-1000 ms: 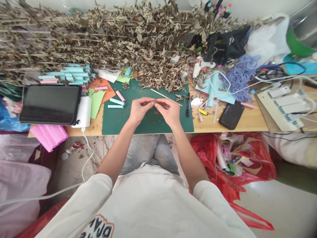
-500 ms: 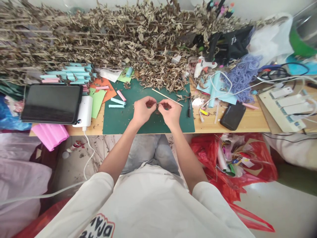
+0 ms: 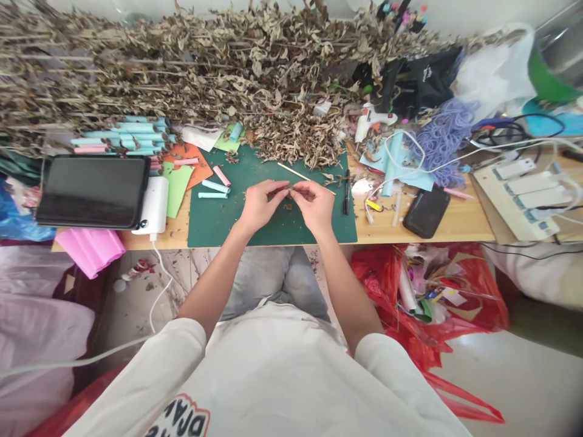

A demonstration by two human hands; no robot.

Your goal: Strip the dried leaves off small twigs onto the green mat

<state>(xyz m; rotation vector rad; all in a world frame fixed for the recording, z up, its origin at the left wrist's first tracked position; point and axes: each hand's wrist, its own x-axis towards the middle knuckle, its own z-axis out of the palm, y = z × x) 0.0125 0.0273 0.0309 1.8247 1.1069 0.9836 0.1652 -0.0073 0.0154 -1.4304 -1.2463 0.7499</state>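
Note:
My left hand (image 3: pixel 260 203) and my right hand (image 3: pixel 314 203) meet over the green cutting mat (image 3: pixel 218 218). Both pinch a small brown dried-leaf piece (image 3: pixel 288 192) between thumb and fingertips. A thin wooden stick (image 3: pixel 298 174) lies on the mat just beyond my fingers. Crumbs of dried leaf lie on the mat under my hands. A big heap of dried leafy stems (image 3: pixel 182 67) covers the back of the table.
A dark tablet (image 3: pixel 91 191) and white power bank (image 3: pixel 155 206) lie left. Rolled paper tubes (image 3: pixel 132 135), a black pen (image 3: pixel 347 191), glue gun (image 3: pixel 371 118), black phone (image 3: pixel 426 212), purple cord (image 3: pixel 444 136) and power strip (image 3: pixel 528 197) crowd the table. A red bag (image 3: pixel 437 291) sits below.
My fingertips shifted slightly while working the small piece; half a second ago the hands were curled lower over the mat, now they are raised a little and pinching together.

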